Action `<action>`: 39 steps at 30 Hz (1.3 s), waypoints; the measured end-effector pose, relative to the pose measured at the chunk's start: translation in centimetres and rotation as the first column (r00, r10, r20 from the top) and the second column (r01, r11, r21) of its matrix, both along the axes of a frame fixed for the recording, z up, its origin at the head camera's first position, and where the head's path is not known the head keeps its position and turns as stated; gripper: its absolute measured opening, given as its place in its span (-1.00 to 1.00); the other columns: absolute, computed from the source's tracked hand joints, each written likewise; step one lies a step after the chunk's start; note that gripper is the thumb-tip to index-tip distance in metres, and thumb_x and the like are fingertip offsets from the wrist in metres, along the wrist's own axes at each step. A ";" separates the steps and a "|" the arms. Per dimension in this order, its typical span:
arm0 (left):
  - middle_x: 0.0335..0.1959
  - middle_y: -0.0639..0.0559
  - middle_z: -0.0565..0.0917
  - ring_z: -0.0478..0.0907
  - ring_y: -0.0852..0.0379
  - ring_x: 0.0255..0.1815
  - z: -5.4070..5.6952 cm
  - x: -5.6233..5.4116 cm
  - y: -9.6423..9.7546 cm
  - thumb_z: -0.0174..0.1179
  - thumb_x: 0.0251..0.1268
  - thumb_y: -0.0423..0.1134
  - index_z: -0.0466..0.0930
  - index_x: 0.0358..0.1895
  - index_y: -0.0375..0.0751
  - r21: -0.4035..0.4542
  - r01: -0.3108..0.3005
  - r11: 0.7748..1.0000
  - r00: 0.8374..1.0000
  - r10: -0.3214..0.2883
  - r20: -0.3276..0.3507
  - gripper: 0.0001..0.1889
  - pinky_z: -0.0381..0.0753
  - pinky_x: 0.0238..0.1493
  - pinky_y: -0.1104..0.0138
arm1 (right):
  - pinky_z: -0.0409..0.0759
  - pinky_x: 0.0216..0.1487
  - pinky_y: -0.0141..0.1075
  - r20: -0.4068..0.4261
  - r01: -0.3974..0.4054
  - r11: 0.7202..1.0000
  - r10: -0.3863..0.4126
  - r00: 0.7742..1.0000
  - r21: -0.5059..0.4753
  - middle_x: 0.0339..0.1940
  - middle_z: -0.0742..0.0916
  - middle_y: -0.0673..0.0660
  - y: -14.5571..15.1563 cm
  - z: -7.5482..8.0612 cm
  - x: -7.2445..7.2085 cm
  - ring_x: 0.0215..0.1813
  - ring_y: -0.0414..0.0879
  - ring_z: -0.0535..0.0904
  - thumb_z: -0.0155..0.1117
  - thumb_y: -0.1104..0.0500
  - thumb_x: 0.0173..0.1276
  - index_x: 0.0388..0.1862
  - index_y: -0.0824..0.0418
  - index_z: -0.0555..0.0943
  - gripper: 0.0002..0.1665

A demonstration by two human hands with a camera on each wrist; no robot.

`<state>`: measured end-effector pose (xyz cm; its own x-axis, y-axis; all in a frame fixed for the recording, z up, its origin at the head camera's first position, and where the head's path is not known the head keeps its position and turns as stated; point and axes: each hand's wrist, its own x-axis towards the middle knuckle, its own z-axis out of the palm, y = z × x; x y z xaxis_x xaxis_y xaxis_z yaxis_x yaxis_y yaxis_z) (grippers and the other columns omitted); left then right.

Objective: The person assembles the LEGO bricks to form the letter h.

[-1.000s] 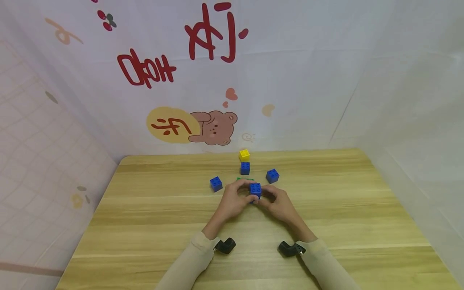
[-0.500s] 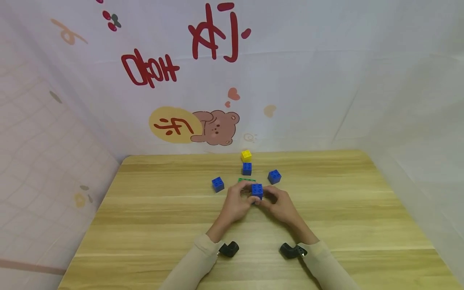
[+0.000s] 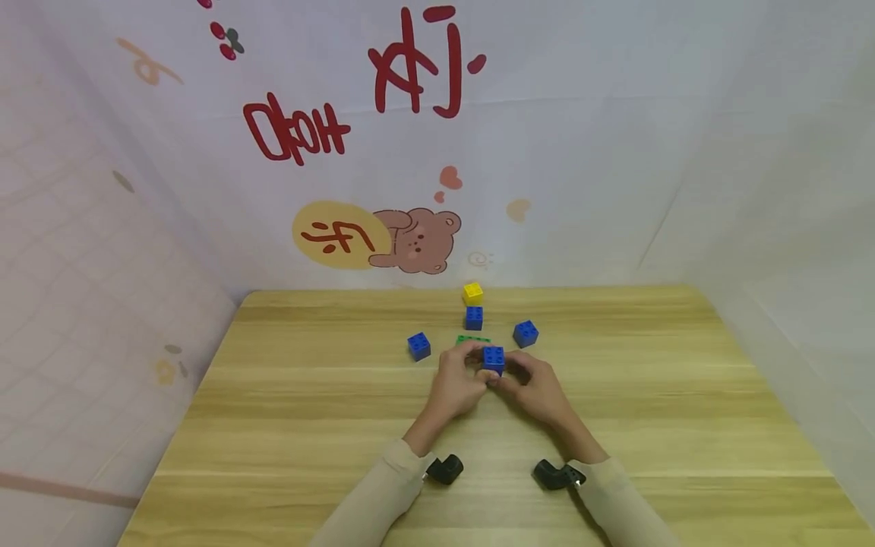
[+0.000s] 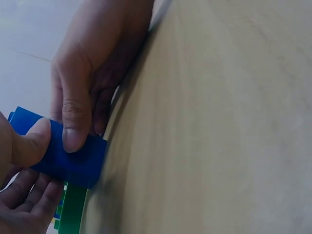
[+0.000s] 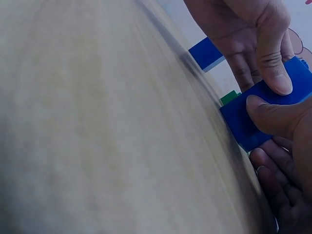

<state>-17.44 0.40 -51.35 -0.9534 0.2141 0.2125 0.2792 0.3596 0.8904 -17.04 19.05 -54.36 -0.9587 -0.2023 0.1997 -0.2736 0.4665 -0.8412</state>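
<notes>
Both hands hold an upright blue block, apparently two stacked toy bricks, near the table's middle. The left hand grips it from the left, its thumb pressed on the near side. On the right, the right hand pinches it likewise. Both thumbs lie flat on the block in the left wrist view. Just behind stands a green studded piece, partly hidden by the fingers and block. The right wrist view shows the block's lower end close to the tabletop; contact is unclear.
Around the hands stand a blue brick on the left, another on the right and a third behind. A yellow brick stands at the back edge of the wooden table. A printed cloth hangs behind.
The whole head view has shifted slightly, so everything appears further right. Both hands keep their hold on the blue block, with little visible movement.
</notes>
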 end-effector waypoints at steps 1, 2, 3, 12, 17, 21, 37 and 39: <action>0.02 -0.10 0.78 0.76 0.04 0.01 0.0 0.0 0.1 0.48 0.13 -0.48 0.66 0.13 -0.21 -0.007 -0.008 1.000 1.000 0.008 0.001 -0.55 0.73 0.15 0.24 | 0.66 0.28 -0.08 0.002 0.003 1.000 -0.003 1.000 -0.001 0.06 0.81 0.05 0.0 0.0 0.0 0.15 0.01 0.73 0.56 0.18 0.25 0.10 0.06 0.72 -0.58; 0.01 -0.09 0.78 0.76 0.04 0.01 0.0 0.0 0.2 0.48 0.12 -0.49 0.66 0.13 -0.21 -0.013 -0.016 1.000 1.000 0.017 0.001 -0.54 0.73 0.16 0.22 | 0.66 0.28 -0.08 0.003 0.004 1.000 -0.004 1.000 -0.004 0.06 0.81 0.05 0.0 0.1 0.0 0.15 0.01 0.73 0.55 0.19 0.25 0.10 0.06 0.72 -0.58; 0.00 -0.09 0.79 0.76 0.04 0.00 0.0 0.0 0.3 0.47 0.11 -0.49 0.66 0.13 -0.21 -0.019 -0.025 1.000 1.000 0.025 -0.001 -0.53 0.73 0.17 0.20 | 0.66 0.28 -0.08 0.005 0.004 1.000 -0.004 1.000 -0.007 0.06 0.81 0.05 0.0 0.1 0.0 0.15 0.01 0.73 0.55 0.20 0.25 0.10 0.06 0.72 -0.58; -0.01 -0.14 0.77 0.76 0.01 -0.01 -0.2 0.3 0.6 0.46 0.13 -0.50 0.64 0.11 -0.29 -0.069 -0.028 0.997 0.999 0.026 -0.030 -0.56 0.74 0.13 0.20 | 0.69 0.20 -0.15 0.010 0.029 1.000 -0.029 1.000 -0.005 0.01 0.82 0.08 -0.1 -0.3 0.3 0.08 -0.01 0.74 0.56 0.20 0.24 0.11 0.09 0.72 -0.57; 0.06 -0.17 0.75 0.75 -0.01 0.04 -0.3 0.4 0.5 0.46 0.20 -0.43 0.64 0.14 -0.31 -0.063 -0.001 0.998 0.999 -0.002 -0.041 -0.59 0.73 0.15 0.23 | 0.70 0.12 -0.20 0.014 0.040 0.999 -0.040 0.999 -0.016 -0.04 0.82 0.07 -0.2 -0.6 0.4 0.01 -0.05 0.74 0.56 0.19 0.24 0.13 0.11 0.71 -0.55; 0.11 -0.16 0.73 0.74 -0.01 0.11 -0.4 0.3 0.2 0.45 0.22 -0.39 0.64 0.19 -0.30 -0.036 0.032 0.999 0.999 -0.034 -0.033 -0.56 0.72 0.17 0.29 | 0.71 0.11 -0.13 0.023 0.050 0.998 -0.049 0.999 -0.025 -0.04 0.82 0.11 -0.2 -0.8 0.4 0.01 -0.01 0.74 0.55 0.22 0.25 0.15 0.14 0.70 -0.53; 0.19 -0.18 0.64 0.67 -0.15 0.17 0.8 1.1 -2.0 0.51 0.19 -0.29 0.46 0.42 -0.20 -0.024 0.096 0.995 0.995 -0.096 -0.002 -0.30 0.71 0.21 0.10 | 0.72 0.17 -0.12 -0.011 -0.012 1.000 0.012 1.000 0.005 0.08 0.78 0.17 0.4 0.0 0.1 0.09 0.05 0.71 0.62 0.22 0.17 0.22 0.19 0.65 -0.39; 0.17 -0.18 0.64 0.65 -0.15 0.17 1.1 1.2 -2.5 0.51 0.21 -0.22 0.45 0.43 -0.18 -0.030 0.099 0.995 0.995 -0.099 0.015 -0.29 0.71 0.21 0.09 | 0.71 0.18 -0.08 0.004 -0.007 1.000 0.007 1.000 0.008 0.10 0.77 0.17 0.8 0.3 0.3 0.11 0.06 0.71 0.61 0.24 0.17 0.25 0.17 0.62 -0.37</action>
